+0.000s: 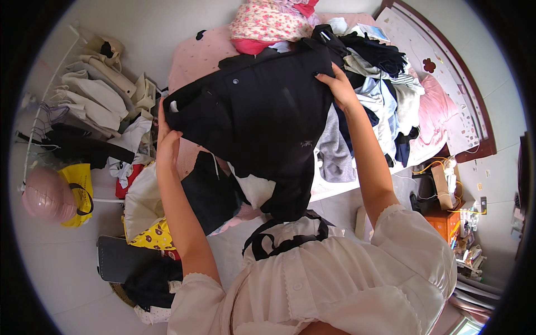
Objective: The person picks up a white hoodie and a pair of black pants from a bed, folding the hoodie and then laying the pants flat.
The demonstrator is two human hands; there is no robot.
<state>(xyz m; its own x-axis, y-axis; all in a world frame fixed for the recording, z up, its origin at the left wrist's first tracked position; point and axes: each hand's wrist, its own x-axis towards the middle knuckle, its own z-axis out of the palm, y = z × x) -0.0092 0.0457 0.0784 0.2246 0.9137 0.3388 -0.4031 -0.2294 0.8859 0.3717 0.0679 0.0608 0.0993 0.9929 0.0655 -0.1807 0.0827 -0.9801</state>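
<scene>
A black garment (259,113) hangs spread out between my two hands, above the bed. It has a metal eyelet near its upper edge and a small logo lower down on the right. My left hand (168,144) grips its left edge. At the upper right corner, my right hand (341,86) pinches the cloth between thumb and fingers. Dark cloth (211,192) lies below the garment's left side. A grey knit garment (335,146) shows beyond its right edge. Much of the bed behind the black cloth is hidden.
A heap of mixed clothes (381,96) covers the bed's right side, near a floral bundle (270,25). To the left stands a white clothes rack (33,113) with hanging garments. A yellow bag (81,192), a pink balloon (48,194) and a dark case (125,257) sit lower left.
</scene>
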